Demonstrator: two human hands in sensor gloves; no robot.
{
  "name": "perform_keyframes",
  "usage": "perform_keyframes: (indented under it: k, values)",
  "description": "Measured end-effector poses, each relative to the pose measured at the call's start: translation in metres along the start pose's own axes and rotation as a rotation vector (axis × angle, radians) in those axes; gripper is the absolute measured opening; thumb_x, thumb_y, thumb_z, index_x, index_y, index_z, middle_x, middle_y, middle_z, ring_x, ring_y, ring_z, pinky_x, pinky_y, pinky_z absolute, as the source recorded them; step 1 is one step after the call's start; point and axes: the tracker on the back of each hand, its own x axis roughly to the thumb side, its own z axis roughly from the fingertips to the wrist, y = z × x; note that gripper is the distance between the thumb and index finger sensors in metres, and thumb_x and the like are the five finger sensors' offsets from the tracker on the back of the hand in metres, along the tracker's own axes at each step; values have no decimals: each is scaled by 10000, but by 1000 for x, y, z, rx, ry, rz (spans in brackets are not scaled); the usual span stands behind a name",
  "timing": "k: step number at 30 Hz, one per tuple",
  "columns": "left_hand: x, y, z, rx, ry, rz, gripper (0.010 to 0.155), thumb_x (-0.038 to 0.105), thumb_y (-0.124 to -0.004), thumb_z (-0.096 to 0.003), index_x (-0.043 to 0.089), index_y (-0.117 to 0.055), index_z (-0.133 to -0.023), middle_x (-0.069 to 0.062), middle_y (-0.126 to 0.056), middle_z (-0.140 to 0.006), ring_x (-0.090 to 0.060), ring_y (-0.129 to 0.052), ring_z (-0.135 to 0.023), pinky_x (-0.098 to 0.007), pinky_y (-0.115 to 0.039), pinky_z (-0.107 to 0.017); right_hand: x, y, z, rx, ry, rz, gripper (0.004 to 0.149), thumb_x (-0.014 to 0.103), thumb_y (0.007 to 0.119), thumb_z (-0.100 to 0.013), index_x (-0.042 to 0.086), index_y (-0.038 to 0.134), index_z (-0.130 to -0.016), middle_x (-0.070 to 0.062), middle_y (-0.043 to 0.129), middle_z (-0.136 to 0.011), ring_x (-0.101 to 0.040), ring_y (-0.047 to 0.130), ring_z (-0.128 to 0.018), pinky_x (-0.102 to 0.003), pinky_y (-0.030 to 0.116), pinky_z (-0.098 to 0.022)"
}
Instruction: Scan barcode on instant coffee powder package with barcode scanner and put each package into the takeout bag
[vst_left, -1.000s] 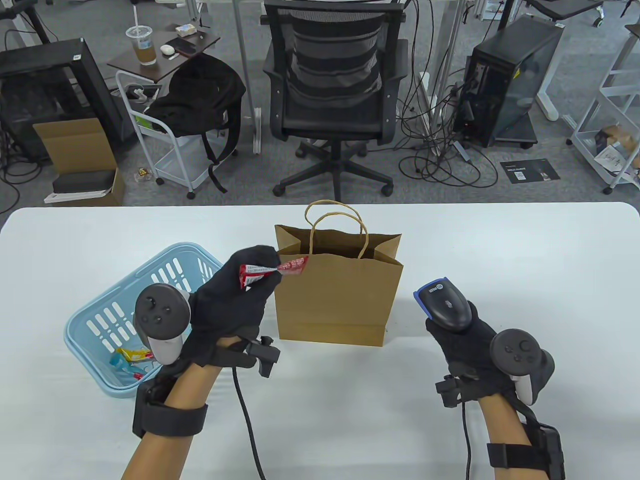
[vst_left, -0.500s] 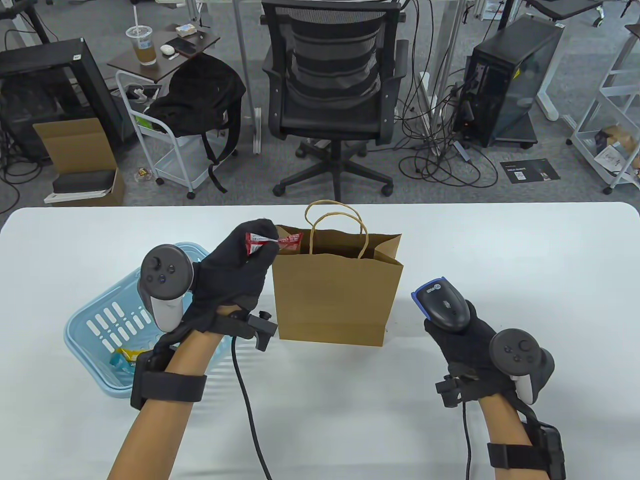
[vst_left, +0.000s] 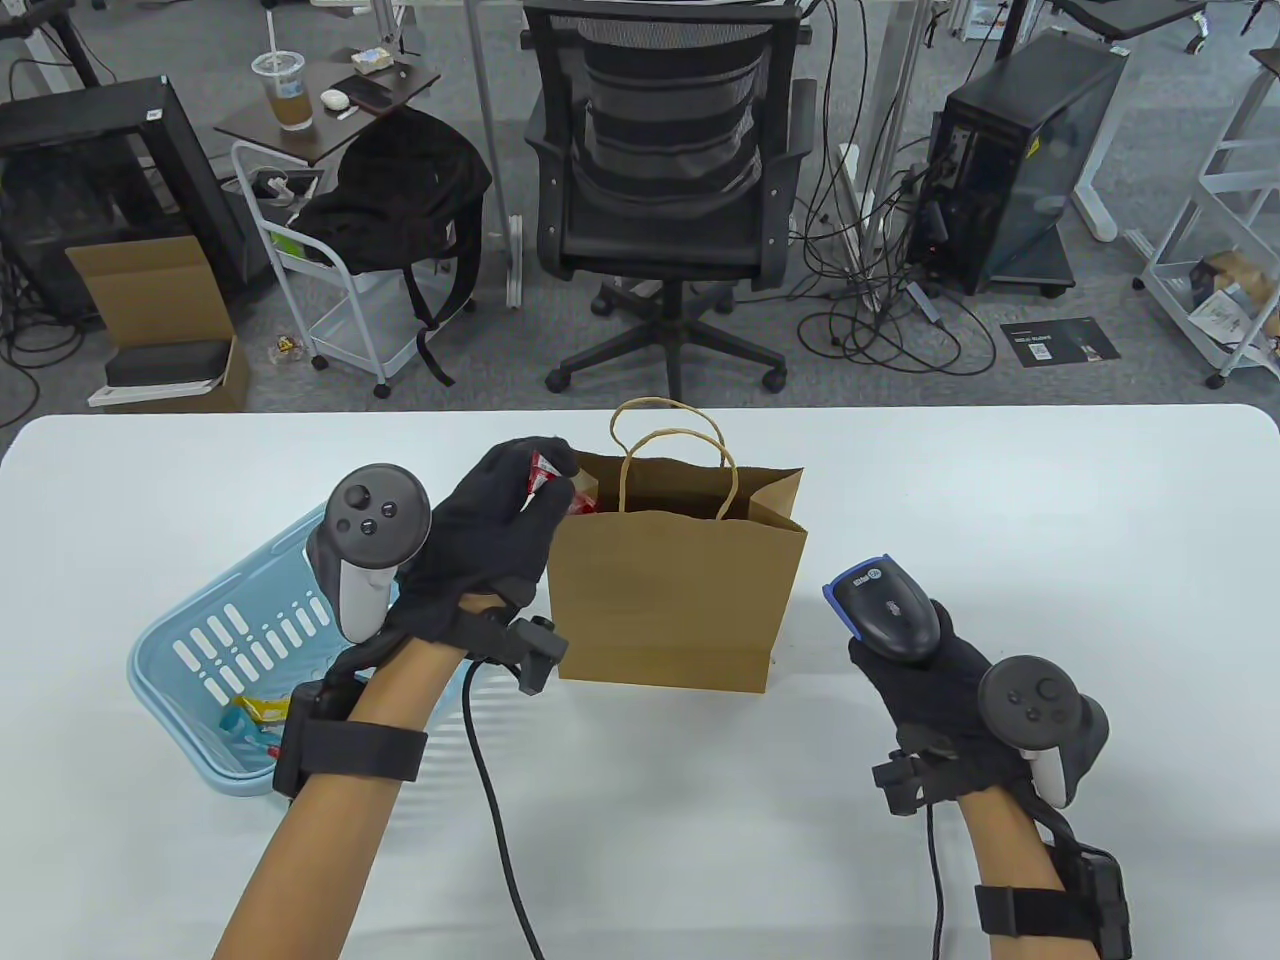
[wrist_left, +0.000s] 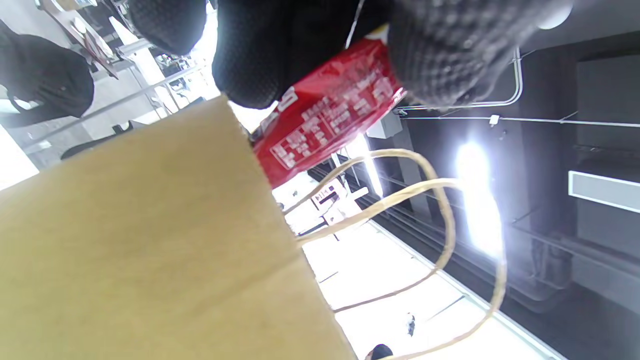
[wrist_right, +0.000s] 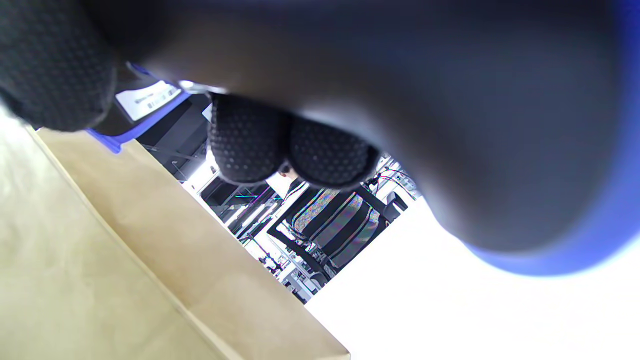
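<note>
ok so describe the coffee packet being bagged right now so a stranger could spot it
Find the brown paper bag standing mid-table. At its left top corner, the left hand pinches a small red packet with white print, over the bag's opening. The other packets lie in the blue basket to the left, untouched.

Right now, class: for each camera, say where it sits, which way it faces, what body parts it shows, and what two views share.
Table view: above, facing down; both arms, left hand, right hand.
Left wrist view: faces upward at red package, gloved fingers.
Right wrist view: under the scanner, fingers.
Shared: paper bag.
</note>
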Motion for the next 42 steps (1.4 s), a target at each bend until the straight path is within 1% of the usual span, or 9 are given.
perform_keyframes:
  k: [8,18,23,26,30,34,37,39,42]
  values:
    - [-11,-13,-4,-4,52,-69,629,500,-694,-470,375,-636,-1084,74,-501,-1219,-290,-504,-1177,-529,-437,-862,0,0,0,4,-1,1,646,617,904,-415,234,742,-909,58,1051,-609,-185,1069,-530,-405,860,-481]
    - [-20,-20,-6,-27,73,-106,658,491,-665,-475,401,-526,-1111,96,-418,-1245,-294,-478,-1183,-534,-427,-861,0,0,0,4,-1,1,644,619,903,-414,234,744,-906,58,1051,-610,-186,1069,-531,-405,860,-481]
    - [-26,-23,-5,-52,85,-142,696,507,-647,-473,450,-407,-1124,108,-218,-1257,-279,-360,-1204,-523,-368,-874,0,0,0,4,-1,1,644,618,904,-414,236,743,-907,59,1051,-610,-184,1069,-532,-405,860,-482]
    - [-27,-21,-3,-46,81,-139,785,566,-703,-454,452,-314,-1126,102,-155,-1250,-270,-339,-1206,-521,-355,-876,0,0,0,4,-1,1,629,617,896,-434,235,742,-909,58,1052,-610,-185,1069,-531,-405,860,-482]
    - [-24,-7,1,-32,74,-137,796,559,-743,-457,436,-335,-1129,97,-174,-1252,-265,-337,-1206,-516,-345,-882,0,0,0,21,-5,14,645,617,904,-414,235,742,-908,57,1051,-610,-184,1069,-532,-406,860,-481]
    - [-20,12,5,-29,125,-189,744,529,-784,-464,419,-442,-1116,106,-347,-1234,-231,-399,-1199,-491,-355,-899,1,2,-1,23,-5,14,629,615,897,-434,233,742,-909,57,1051,-610,-185,1069,-531,-406,860,-482]
    - [-21,28,8,-18,158,-313,702,471,-817,-480,418,-495,-1101,111,-458,-1206,-226,-494,-1169,-485,-409,-888,1,2,-1,23,-5,14,647,616,905,-415,232,742,-910,57,1052,-610,-185,1069,-531,-405,860,-481]
    - [-23,40,9,16,164,-461,670,432,-829,-484,417,-536,-1086,113,-524,-1183,-220,-569,-1142,-485,-450,-876,1,3,-1,23,-4,16,644,617,903,-416,235,742,-908,57,1051,-611,-185,1069,-531,-405,860,-482]
    - [-26,53,8,52,201,-657,634,386,-847,-487,441,-583,-1060,141,-560,-1168,-190,-589,-1143,-469,-446,-893,1,4,0,28,-1,21,647,618,904,-414,234,742,-910,57,1051,-611,-185,1069,-531,-405,860,-482]
